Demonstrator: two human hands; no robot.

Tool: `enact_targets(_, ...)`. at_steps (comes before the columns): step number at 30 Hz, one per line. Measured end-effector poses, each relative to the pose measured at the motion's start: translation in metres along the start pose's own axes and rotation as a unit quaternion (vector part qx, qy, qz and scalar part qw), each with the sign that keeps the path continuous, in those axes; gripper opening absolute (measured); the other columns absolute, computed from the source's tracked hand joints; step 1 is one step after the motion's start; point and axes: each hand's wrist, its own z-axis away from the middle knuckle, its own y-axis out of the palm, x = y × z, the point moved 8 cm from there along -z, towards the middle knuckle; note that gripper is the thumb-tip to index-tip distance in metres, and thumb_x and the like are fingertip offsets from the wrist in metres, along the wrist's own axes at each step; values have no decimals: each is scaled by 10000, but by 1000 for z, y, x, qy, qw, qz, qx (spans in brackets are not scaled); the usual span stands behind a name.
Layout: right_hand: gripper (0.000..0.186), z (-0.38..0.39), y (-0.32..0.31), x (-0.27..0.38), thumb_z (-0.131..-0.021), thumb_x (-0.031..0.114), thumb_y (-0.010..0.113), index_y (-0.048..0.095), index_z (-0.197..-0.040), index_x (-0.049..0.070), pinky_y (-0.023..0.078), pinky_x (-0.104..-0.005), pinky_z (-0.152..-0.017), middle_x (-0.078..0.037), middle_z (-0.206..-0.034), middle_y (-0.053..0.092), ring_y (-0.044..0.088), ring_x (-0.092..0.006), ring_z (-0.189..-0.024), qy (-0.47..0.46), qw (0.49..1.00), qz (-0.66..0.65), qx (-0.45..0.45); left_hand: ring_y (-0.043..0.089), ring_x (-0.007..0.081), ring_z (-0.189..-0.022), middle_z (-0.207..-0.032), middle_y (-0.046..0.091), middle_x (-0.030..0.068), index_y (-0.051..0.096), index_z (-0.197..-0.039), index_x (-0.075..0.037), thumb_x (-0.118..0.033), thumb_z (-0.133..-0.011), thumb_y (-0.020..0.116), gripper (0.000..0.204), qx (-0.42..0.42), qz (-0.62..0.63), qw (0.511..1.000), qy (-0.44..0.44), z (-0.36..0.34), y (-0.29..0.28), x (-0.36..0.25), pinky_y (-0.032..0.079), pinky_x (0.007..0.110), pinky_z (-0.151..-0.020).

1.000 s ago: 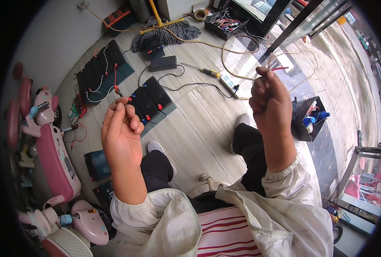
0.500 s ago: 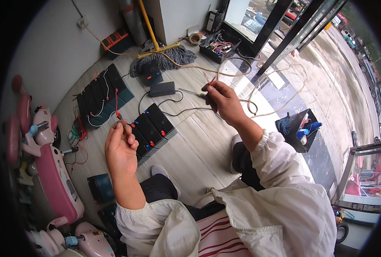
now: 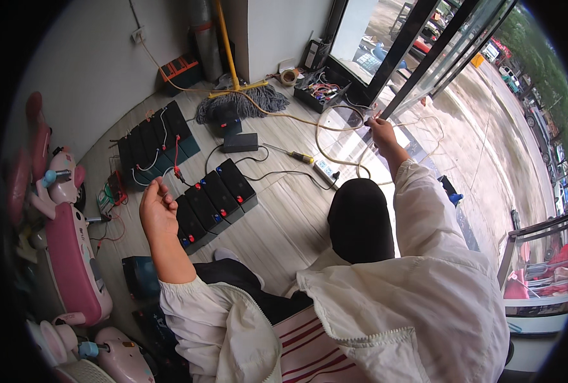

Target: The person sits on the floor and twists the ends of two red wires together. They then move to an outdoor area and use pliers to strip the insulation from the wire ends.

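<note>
My left hand hangs over the floor with loosely curled fingers and nothing visible in them. Just beyond it, white and red wires join a row of black batteries; a dark connector hangs on the red wire. Closer to me stands a second row of batteries with red and blue terminal caps. My right hand reaches out beside the glass door, closed around something small with a bit of red showing, mostly hidden by the fingers. A screwdriver lies on the floor.
A black adapter and a white power strip lie mid-floor. Beyond are a grey mop, a box of wires and a coiled beige cable. Pink ride-on vehicles crowd the left; the glass door frames the right.
My right hand has swung right and outward toward the door with the small piece. My left hand has moved left and back, away from the connector. The power strip has come into sight.
</note>
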Motion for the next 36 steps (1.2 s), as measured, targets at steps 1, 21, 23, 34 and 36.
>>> enact_targets(1,317,4,-3,-5,-964,312,505,650,-983,31,299,-279,-391,2,-675,485,390,-107,-452,36,998,-56,20,428,70,-627,-792,516,-24,614,-996,-96,-236,-951,551,160,-7,1,1000,3,3,-3,-4,338,214,-550)
enact_targets(21,267,-198,190,-128,-949,264,495,676,-993,73,513,-449,-785,-143,-1113,627,632,-357,-963,-84,905,393,141,422,67,-605,-752,504,20,550,-1001,-39,-245,-992,467,223,-10,-332,942,-44,13,78,61,330,202,-530)
enact_targets(23,224,-228,217,-132,-926,217,521,672,-1005,72,516,-446,-798,-133,-1212,587,628,-358,-981,-118,915,363,132,427,69,-605,-748,508,17,555,-994,-45,-251,-993,466,225,-35,-368,927,-65,-4,84,67,331,202,-528)
enact_targets(34,211,-329,275,-146,-873,132,515,655,-1030,110,535,-439,-807,-128,-1447,420,641,-343,-1004,-158,898,392,127,411,85,-570,-717,499,15,585,-1037,-13,-216,-987,504,224,-124,-419,887,-151,-77,52,100,342,236,-516)
enact_targets(36,212,-346,285,-154,-892,158,527,641,-1061,99,528,-426,-825,-148,-1432,429,622,-348,-1039,-145,892,398,156,411,89,-577,-713,491,13,587,-1043,-14,-223,-984,508,231,-156,-414,883,-157,-78,48,103,342,239,-521)
